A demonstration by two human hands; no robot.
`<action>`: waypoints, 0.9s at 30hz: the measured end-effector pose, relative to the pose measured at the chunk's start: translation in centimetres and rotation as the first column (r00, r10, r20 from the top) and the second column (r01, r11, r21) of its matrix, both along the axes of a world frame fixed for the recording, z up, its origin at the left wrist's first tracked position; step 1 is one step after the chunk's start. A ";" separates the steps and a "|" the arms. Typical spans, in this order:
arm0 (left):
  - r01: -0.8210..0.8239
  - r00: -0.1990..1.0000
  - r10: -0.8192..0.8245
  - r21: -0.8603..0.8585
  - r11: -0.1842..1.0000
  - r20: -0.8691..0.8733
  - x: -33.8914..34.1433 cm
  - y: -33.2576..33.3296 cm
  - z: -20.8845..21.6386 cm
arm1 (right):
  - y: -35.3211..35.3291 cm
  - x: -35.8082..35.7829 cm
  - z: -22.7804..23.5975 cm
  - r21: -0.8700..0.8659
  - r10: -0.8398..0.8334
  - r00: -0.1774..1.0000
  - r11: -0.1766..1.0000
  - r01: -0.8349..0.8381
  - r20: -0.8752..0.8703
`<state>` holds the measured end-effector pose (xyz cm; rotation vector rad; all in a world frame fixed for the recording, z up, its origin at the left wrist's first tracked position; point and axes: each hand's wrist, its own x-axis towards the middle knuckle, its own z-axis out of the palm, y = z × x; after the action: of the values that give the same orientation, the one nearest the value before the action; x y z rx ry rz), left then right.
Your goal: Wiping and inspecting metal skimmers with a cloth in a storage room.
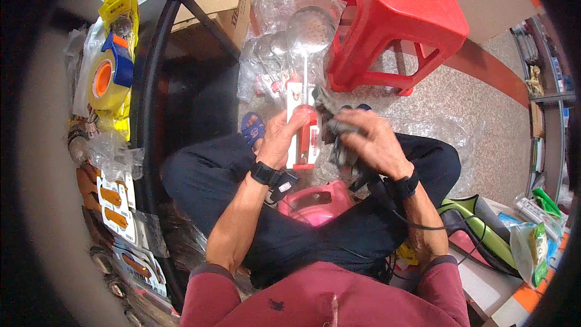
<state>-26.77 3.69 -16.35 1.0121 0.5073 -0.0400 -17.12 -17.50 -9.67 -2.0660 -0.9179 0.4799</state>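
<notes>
One skimmer (305,69) is held out in front, its round, pierced head (311,27) on the far side and its red handle (311,123) nearer, backed by a white-and-red card (293,154). The likeliest trouble, I judge, is the skimmer tipping or twisting, because its head reaches well beyond the grip. The cloth (340,151) could also snag the card's edge, being bunched just beside it, and the black cable (431,227) might catch on something (a wide arm swing would do it). As for the hands, the left hand (278,139) is curled, grasping the handle and card, thumb laid over the red; its other fingers are mostly hidden. The right hand (372,142) is half closed, fingers bent over the grey cloth; how tightly, I cannot tell. Beyond it stands a red stool (417,0).
</notes>
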 end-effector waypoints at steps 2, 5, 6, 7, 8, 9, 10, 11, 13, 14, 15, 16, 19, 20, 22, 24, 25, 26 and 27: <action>0.003 0.999 -0.007 -0.085 0.996 -0.047 0.1 0.0 1.0 | -0.5 1.0 0.2 0.074 -0.337 0.924 0.932 0.355 -0.182; -0.075 0.997 0.073 -0.122 0.990 -0.016 0.1 0.4 0.1 | -1.4 2.6 -0.6 0.096 -0.468 0.884 0.880 0.464 0.018; -0.104 0.995 0.103 -0.145 0.984 -0.016 0.1 0.6 0.1 | -1.6 2.4 -0.5 0.098 -0.468 0.884 0.880 0.464 0.020; -0.086 0.996 0.084 -0.180 0.980 -0.019 0.0 0.8 0.3 | -1.6 2.0 0.3 0.089 -0.448 0.891 0.887 0.453 -0.071; -0.086 0.996 0.084 -0.182 0.980 -0.018 0.1 0.8 0.3 | -1.7 1.7 0.8 0.081 -0.425 0.891 0.894 0.441 -0.161; -0.071 0.997 0.071 -0.191 0.979 -0.006 0.3 0.8 0.4 | -1.8 1.6 0.0 0.093 -0.384 0.911 0.912 0.400 -0.150; -0.058 0.998 0.060 -0.199 0.978 0.002 0.3 0.9 0.5 | -1.5 1.2 0.0 0.143 -0.314 0.942 0.933 0.329 -0.118; -0.059 0.998 0.060 -0.199 0.978 0.000 0.4 0.7 0.7 | -1.4 0.9 0.3 0.148 -0.236 0.962 0.955 0.255 -0.133; -0.054 0.999 0.054 -0.174 0.983 -0.010 0.5 0.3 1.2 | -1.1 0.3 0.8 0.153 -0.058 0.976 0.984 0.091 -0.208; -0.052 0.999 0.051 -0.174 0.983 -0.011 0.3 0.5 0.8 | -0.5 0.2 1.8 0.132 0.077 0.977 0.990 -0.051 -0.200; -0.038 0.999 0.036 -0.190 0.981 -0.012 0.0 1.0 0.2 | 0.2 -0.1 1.1 0.099 0.162 0.980 0.984 -0.151 -0.118; -0.021 1.000 0.019 -0.208 0.978 -0.012 0.1 1.0 0.3 | 0.7 -0.4 0.2 0.056 0.246 0.969 0.968 -0.244 -0.038; -0.045 0.999 0.043 -0.214 0.976 -0.014 0.2 0.5 0.7 | 1.2 -0.8 -0.7 -0.004 0.286 0.955 0.958 -0.287 0.079; -0.068 0.998 0.064 -0.219 0.973 -0.026 0.1 0.5 0.7 | 1.3 -0.8 -0.7 -0.027 0.301 0.949 0.954 -0.299 0.092; -0.067 0.998 0.063 -0.191 0.979 -0.025 -0.2 0.8 0.0 | 1.3 -1.6 -0.2 -0.011 0.280 0.938 0.959 -0.284 0.204; -0.065 0.997 0.062 -0.089 0.994 -0.044 -0.4 0.7 0.4 | 1.5 -2.0 0.8 -0.154 0.329 0.911 0.942 -0.298 0.248; -0.065 0.997 0.061 -0.090 0.994 -0.045 -0.2 0.7 0.2 | 1.4 -2.1 0.4 -0.124 0.350 0.881 0.937 -0.327 0.320; -0.054 0.999 0.054 -0.087 0.995 0.002 0.1 0.8 0.0 | 1.3 -2.3 0.3 -0.125 0.350 0.881 0.937 -0.327 0.318; -0.043 0.998 0.047 -0.082 0.996 0.050 0.3 0.9 -0.1 | 1.2 -2.4 0.2 -0.132 0.363 0.884 0.932 -0.339 0.294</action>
<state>-26.43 4.60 -16.45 0.9197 0.4774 0.0059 -19.53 -16.25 -9.45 -2.0860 -1.5028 0.3817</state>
